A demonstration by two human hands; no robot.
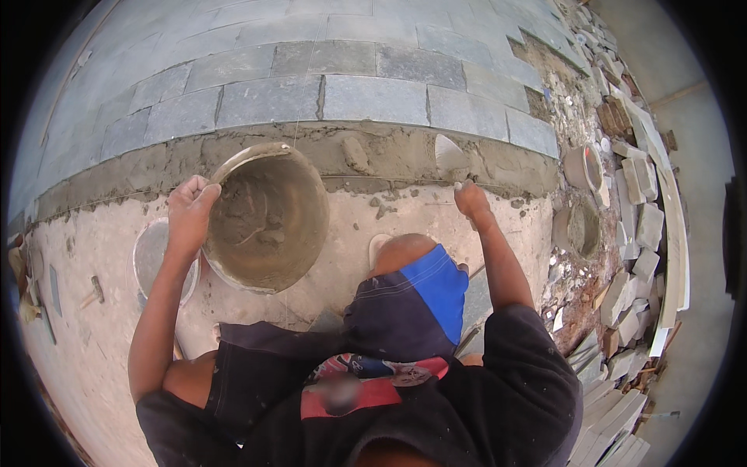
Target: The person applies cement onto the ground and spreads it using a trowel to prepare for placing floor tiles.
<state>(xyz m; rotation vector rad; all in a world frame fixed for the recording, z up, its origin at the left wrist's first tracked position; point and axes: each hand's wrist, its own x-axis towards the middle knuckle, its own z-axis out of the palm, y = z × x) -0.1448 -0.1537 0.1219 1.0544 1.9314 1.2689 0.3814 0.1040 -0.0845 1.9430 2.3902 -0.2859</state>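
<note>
- Bucket [309, 194], mortar-smeared, wet mortar inside; stands at the near edge of the mortar strip.
- Left hand [192, 204]: fingers clamped on the bucket's rim.
- Trowel [449, 154], pale blade pointing away from the person, over the mortar strip.
- Right hand [471, 201]: fingers closed round the trowel's handle.
- Mortar strip [389, 159], grey, bordering laid slabs [373, 100].
- Second bucket [146, 261], beside the left forearm.
- Hammer [96, 289], on the floor, far left.
- Loose stones [648, 226], heaped at right.

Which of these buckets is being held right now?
The large mortar-smeared bucket, its rim gripped by the left hand; the smaller bucket at left and the two buckets at right are unheld.
</note>
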